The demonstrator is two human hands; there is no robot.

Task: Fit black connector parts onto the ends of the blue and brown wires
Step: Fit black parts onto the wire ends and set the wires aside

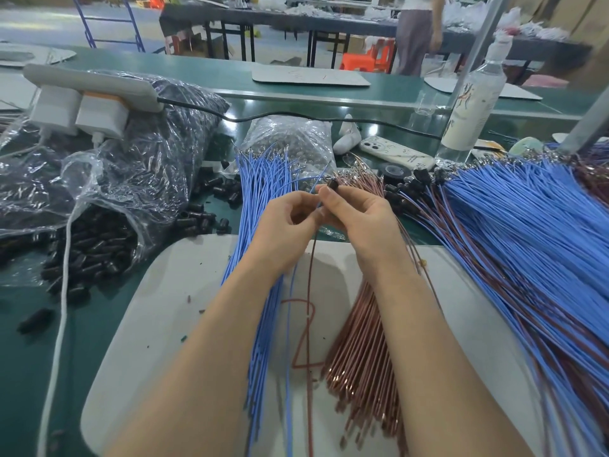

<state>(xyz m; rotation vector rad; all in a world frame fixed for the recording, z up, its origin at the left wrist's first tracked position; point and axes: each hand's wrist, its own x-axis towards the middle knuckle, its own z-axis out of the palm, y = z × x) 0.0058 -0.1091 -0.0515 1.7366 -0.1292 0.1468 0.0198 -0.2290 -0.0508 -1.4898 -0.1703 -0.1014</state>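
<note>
Black connector part in fingertip pinch of the right hand, above white mat on the table. Blue wire in pinch of the left hand, just beside. Brown wire dangling beneath.

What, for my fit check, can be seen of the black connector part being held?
The black connector part is a small, dark, stubby cylinder, plastic by its look. The right hand pinches it, raised above the brown wire bundle. A blue wire in the left hand reaches it; seating unclear.
</note>
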